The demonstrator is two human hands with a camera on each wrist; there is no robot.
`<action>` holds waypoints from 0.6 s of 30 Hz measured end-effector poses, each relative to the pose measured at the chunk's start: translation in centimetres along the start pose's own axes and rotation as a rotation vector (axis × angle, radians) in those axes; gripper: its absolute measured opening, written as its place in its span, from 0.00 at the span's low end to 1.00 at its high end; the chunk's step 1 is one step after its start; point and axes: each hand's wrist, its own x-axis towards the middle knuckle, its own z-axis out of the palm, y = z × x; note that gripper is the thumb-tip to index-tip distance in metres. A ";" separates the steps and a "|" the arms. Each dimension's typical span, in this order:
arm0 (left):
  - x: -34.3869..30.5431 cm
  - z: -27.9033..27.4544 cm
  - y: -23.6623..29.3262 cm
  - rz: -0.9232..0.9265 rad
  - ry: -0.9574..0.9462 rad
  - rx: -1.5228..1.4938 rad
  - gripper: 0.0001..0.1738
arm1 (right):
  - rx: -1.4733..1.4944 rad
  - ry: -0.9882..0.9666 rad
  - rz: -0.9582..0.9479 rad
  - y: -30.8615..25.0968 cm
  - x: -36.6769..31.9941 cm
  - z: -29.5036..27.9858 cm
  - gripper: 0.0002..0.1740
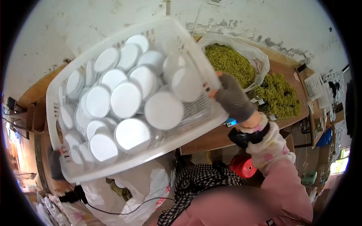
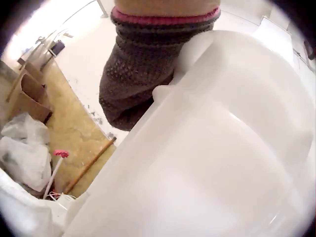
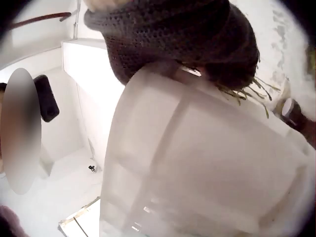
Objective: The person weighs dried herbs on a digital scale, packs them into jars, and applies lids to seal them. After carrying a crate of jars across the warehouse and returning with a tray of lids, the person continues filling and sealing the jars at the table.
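Observation:
A white plastic basket (image 1: 188, 136) with slotted walls is held up in the head view, tilted so its inside faces me. Many round white lids (image 1: 126, 100) lie in it, some stacked, some leaning. My left hand (image 1: 56, 164), in a grey fingerless glove, grips its lower left end. At the right end my right hand (image 1: 234, 96), gloved alike, holds the rim with fingertips over the edge. Both wrist views show a glove against the basket's smooth outer wall (image 2: 197, 153), most fingers hidden behind it. Thin green stems (image 3: 252, 94) hang by the right glove.
Behind the right hand, a clear bag (image 1: 260, 62) of dried green plant stems (image 1: 230, 62) and a loose heap (image 1: 281, 96) lie on a brown table (image 1: 203, 141). A blue-lit display (image 1: 231, 121) shows under the basket. Below are a white plastic bag (image 1: 151, 184) and a red round object (image 1: 244, 166).

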 end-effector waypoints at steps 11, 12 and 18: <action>6.0 -3.8 -1.7 0.028 0.041 0.115 0.23 | -0.122 0.016 -0.122 11.8 1.3 7.6 0.19; 7.0 -3.8 -1.4 0.031 0.038 0.126 0.23 | -0.029 0.047 -0.072 11.5 1.3 8.1 0.20; 11.5 -3.9 -1.3 0.063 0.027 0.204 0.23 | -0.045 0.070 0.021 9.8 0.7 9.6 0.20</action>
